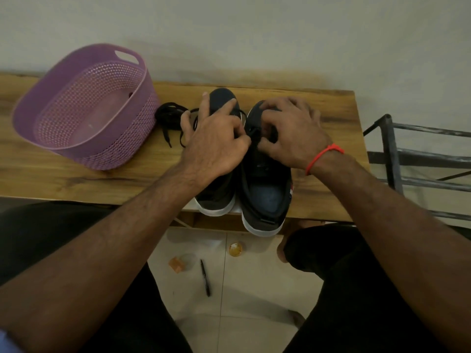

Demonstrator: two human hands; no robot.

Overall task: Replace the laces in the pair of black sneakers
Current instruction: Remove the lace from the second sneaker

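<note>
**Lacing position: both hands at the right sneaker**

The two black sneakers stand side by side on the wooden table (76, 174), heels at its near edge, toes toward the wall. All locations below are referenced to the right sneaker (265, 197).

- Left sneaker (216, 197): touches the right sneaker on its left side; the left forearm crosses over it.
- Left hand (216, 146): lies over the left sneaker. Thumb and one finger pinch the black lace (254, 135) at the eyelet row of the right sneaker; the other fingers are extended toward the toe.
- Right hand (293, 133): arches over the front of the right sneaker. Fingers are curled and pinch the same lace from the right side. A red wristband (323, 156) circles the wrist.
- Loose black laces (170, 118): piled on the table left of both sneakers.
- Purple basket (84, 108): farther left, beyond the loose laces.
- Metal rack (407, 154): right of the table.
- Pen (205, 277): on the floor tiles, nearer the viewer than the right sneaker.
</note>
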